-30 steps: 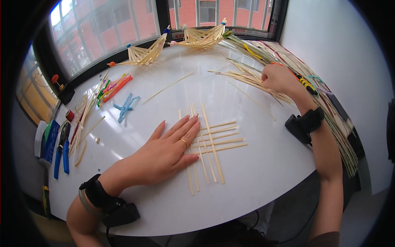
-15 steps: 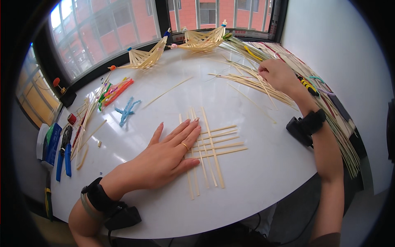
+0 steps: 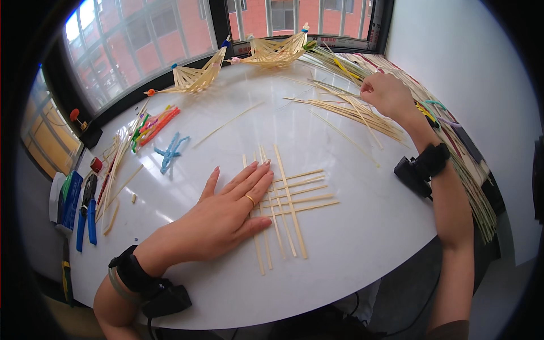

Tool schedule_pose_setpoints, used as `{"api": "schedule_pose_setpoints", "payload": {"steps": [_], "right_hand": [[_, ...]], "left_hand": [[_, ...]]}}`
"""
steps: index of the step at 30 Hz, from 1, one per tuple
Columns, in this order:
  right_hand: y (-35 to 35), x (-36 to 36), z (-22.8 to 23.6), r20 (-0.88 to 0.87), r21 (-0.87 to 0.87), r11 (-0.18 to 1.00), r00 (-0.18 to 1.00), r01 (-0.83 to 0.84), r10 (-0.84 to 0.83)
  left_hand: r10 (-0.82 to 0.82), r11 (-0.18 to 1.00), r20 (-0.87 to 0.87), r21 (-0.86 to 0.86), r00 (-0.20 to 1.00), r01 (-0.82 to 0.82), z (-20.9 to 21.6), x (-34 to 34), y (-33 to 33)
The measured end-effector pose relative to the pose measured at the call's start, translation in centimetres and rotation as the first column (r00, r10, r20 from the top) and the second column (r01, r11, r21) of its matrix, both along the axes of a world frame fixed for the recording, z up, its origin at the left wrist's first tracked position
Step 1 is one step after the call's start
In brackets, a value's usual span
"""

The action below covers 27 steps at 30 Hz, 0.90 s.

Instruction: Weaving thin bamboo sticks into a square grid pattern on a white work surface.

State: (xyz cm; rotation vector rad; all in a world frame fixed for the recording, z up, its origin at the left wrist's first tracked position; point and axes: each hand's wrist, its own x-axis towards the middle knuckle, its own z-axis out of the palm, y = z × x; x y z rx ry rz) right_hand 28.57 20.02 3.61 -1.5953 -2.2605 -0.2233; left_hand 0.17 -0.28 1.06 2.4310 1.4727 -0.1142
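Note:
My left hand [image 3: 229, 212] lies flat, fingers stretched out, over the left part of a loosely woven grid of pale bamboo strips [image 3: 292, 201]. The palm and fingers hide some of its crossings. Several strips run away from me and several cross them to the right. At the back right, my right hand [image 3: 391, 97] is raised over a pile of loose bamboo strips [image 3: 345, 113]. Its fingers are curled together, and whatever they may hold is hidden. Both wrists wear black straps with boxy devices.
Two woven boat-shaped pieces [image 3: 195, 78] stand by the window. Left on the white table [image 3: 340, 272] are coloured pipe cleaners [image 3: 156, 127], a blue twisted one [image 3: 170, 153], loose strips and blue-handled pliers [image 3: 86, 218]. Long bundled strips [image 3: 473, 195] line the right edge.
My right hand has lifted off the loose strips and shifted slightly right and away, its fingers curling in more. My left hand stays flat on the grid. The view has shifted slightly.

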Motion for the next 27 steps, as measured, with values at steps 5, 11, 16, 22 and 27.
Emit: {"api": "schedule_pose_setpoints", "payload": {"steps": [5,11,16,22,27], "right_hand": [[-0.6,1.0,1.1,-0.031,0.131,0.988,0.996,0.085,-0.081],[1.3,-0.6,0.0,-0.076,0.221,0.966,0.990,0.135,-0.121],[0.0,1.2,2.1,-0.081,0.277,0.945,0.984,0.172,-0.155],[-1.7,1.1,4.8,-0.531,0.026,0.948,0.799,-0.318,0.283],[-3.9,-1.9,2.8,-0.475,-0.408,0.790,0.845,-0.458,0.244]], "left_hand": [[-0.062,0.997,0.042,0.052,0.997,0.060,-0.5,0.3,0.2],[0.018,1.000,0.013,0.022,1.000,-0.019,-0.7,-0.5,0.2],[-0.029,0.994,0.100,0.111,0.995,0.018,-0.6,0.0,0.3],[0.008,0.977,0.090,0.213,0.996,-0.027,0.3,-0.4,0.4],[0.006,0.974,0.221,0.219,0.975,-0.056,0.1,-1.6,0.5]]}}
